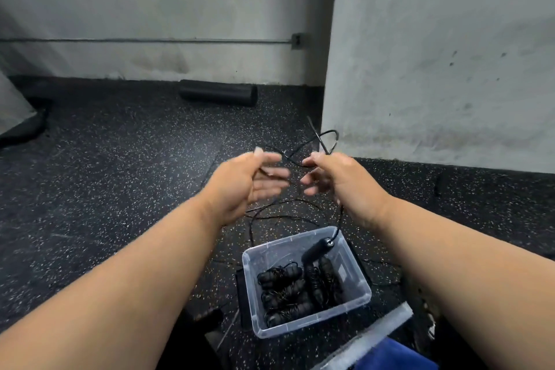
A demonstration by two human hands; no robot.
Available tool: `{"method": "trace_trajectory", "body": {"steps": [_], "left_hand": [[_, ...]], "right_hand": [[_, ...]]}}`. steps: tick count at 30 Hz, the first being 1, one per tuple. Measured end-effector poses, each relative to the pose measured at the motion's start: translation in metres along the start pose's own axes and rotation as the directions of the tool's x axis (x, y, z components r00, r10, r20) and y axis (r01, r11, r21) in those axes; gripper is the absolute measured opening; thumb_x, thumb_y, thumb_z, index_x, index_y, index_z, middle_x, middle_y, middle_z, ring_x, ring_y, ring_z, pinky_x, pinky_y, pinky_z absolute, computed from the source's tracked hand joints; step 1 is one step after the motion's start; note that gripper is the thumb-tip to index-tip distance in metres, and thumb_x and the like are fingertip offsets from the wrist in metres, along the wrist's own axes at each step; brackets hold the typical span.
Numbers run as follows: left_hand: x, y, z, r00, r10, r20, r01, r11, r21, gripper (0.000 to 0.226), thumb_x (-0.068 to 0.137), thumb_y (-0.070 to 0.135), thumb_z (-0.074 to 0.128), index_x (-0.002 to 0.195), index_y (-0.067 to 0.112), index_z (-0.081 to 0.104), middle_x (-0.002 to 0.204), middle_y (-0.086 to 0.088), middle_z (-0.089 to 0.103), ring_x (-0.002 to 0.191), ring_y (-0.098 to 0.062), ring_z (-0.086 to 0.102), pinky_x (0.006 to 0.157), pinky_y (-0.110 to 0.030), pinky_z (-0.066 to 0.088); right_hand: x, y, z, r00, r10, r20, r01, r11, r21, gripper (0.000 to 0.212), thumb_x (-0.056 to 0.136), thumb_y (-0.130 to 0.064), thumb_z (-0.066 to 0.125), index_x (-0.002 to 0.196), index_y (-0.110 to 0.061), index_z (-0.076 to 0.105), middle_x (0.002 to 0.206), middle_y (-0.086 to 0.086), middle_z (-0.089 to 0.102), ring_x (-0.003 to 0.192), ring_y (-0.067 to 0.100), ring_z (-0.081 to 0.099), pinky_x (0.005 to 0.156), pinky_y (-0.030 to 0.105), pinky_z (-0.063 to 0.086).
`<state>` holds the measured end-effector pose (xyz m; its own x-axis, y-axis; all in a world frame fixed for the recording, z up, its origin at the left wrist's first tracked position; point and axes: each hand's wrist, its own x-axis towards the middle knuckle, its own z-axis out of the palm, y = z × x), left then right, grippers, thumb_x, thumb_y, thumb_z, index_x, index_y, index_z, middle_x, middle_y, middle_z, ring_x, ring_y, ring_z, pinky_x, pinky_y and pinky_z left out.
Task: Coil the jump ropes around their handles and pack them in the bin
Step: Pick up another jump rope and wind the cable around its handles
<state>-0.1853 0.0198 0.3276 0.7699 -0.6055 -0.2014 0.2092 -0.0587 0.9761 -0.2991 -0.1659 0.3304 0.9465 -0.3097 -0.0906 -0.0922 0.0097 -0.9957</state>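
Both arms reach forward over the floor. My left hand (255, 180) and my right hand (336, 179) each pinch a thin black jump rope cord (326, 137) that loops up between and beyond them. From my right hand the cord drops to a black handle (316, 249) hanging over the clear plastic bin (312, 328). Several coiled black jump ropes (288, 288) lie inside the bin. More loose cord (279, 213) trails on the floor behind the bin.
The floor is dark speckled rubber (120, 177). A black foam roller (219, 92) lies against the far wall. A white pillar (435, 54) stands at right. A blue object with a white strip (390, 354) sits at the bottom right.
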Motion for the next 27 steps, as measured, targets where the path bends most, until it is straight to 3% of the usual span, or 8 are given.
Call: {"method": "trace_trajectory", "body": {"steps": [4,8,11,15,18,22,24,27], "left_hand": [[-0.006,0.026,0.007,0.991,0.020,0.129,0.052,0.846,-0.530,0.038,0.114,0.034,0.038,0.121,0.009,0.066,0.114,-0.020,0.078,0.099,-0.030,0.079,0.069,-0.028,0.066],[-0.005,0.039,0.007,0.976,0.147,0.163,0.003,0.734,-0.679,0.041,0.114,0.035,0.035,0.116,0.011,0.068,0.116,-0.016,0.078,0.105,-0.030,0.078,0.076,-0.030,0.066],[-0.001,0.039,-0.003,0.975,0.179,0.129,-0.052,0.754,-0.655,0.038,0.108,0.041,0.048,0.125,0.013,0.068,0.125,-0.016,0.075,0.116,-0.031,0.074,0.085,-0.035,0.065],[0.004,0.005,-0.009,0.998,0.055,0.044,-0.062,0.984,0.169,0.036,0.096,0.032,0.064,0.132,0.029,0.065,0.122,-0.001,0.074,0.116,-0.022,0.071,0.085,-0.033,0.059],[0.002,-0.026,0.001,0.978,-0.130,0.160,-0.037,0.653,0.756,0.039,0.100,0.037,0.062,0.139,0.037,0.059,0.124,0.011,0.069,0.109,-0.011,0.067,0.082,-0.026,0.053],[0.006,-0.034,-0.006,0.999,-0.047,0.022,-0.005,0.341,0.940,0.042,0.113,0.046,0.039,0.117,0.015,0.068,0.112,-0.003,0.072,0.099,-0.019,0.066,0.090,-0.034,0.053],[0.007,-0.025,-0.012,0.998,0.046,-0.045,0.014,0.522,0.853,0.043,0.114,0.043,0.038,0.110,0.015,0.070,0.103,-0.004,0.076,0.092,-0.021,0.070,0.089,-0.043,0.060],[0.005,-0.005,-0.010,1.000,-0.008,-0.028,0.016,0.962,0.272,0.039,0.115,0.040,0.040,0.113,0.013,0.069,0.097,-0.008,0.081,0.087,-0.022,0.077,0.081,-0.037,0.066]], "right_hand": [[0.003,0.016,0.018,0.990,0.046,0.133,-0.039,0.998,-0.054,0.042,0.092,-0.047,0.057,0.128,-0.026,0.062,0.125,-0.001,0.070,0.091,0.024,0.077,0.046,0.019,0.032],[0.010,0.028,0.036,0.988,0.036,0.149,0.015,0.943,-0.331,0.021,0.104,-0.037,0.057,0.111,-0.020,0.067,0.095,-0.002,0.072,0.063,0.008,0.064,0.054,0.020,0.046],[0.011,0.027,0.034,0.994,0.024,0.111,0.018,0.934,-0.357,0.041,0.110,-0.043,0.042,0.097,-0.015,0.069,0.075,-0.005,0.069,0.059,0.011,0.054,0.052,0.022,0.044],[0.016,0.003,0.026,0.997,-0.080,-0.023,0.074,0.978,-0.196,0.044,0.110,-0.049,0.039,0.093,-0.018,0.066,0.077,-0.002,0.072,0.055,0.007,0.054,0.049,0.017,0.043],[0.020,-0.021,0.022,0.985,-0.172,-0.026,0.170,0.983,-0.064,0.041,0.107,-0.050,0.040,0.087,-0.025,0.066,0.076,0.002,0.071,0.052,0.010,0.051,0.046,0.016,0.039],[0.021,-0.043,0.006,0.959,-0.263,-0.106,0.265,0.964,0.009,0.037,0.108,-0.048,0.042,0.093,-0.025,0.068,0.076,0.000,0.070,0.051,0.009,0.049,0.045,0.015,0.037],[0.021,-0.041,-0.002,0.961,-0.254,-0.112,0.256,0.967,-0.001,0.033,0.108,-0.046,0.045,0.109,-0.024,0.069,0.078,-0.001,0.070,0.051,0.008,0.047,0.045,0.016,0.035],[0.019,-0.024,-0.001,0.995,-0.091,-0.035,0.090,0.995,-0.034,0.033,0.104,-0.034,0.057,0.135,-0.025,0.060,0.078,0.000,0.068,0.050,0.005,0.043,0.044,0.017,0.033]]}}
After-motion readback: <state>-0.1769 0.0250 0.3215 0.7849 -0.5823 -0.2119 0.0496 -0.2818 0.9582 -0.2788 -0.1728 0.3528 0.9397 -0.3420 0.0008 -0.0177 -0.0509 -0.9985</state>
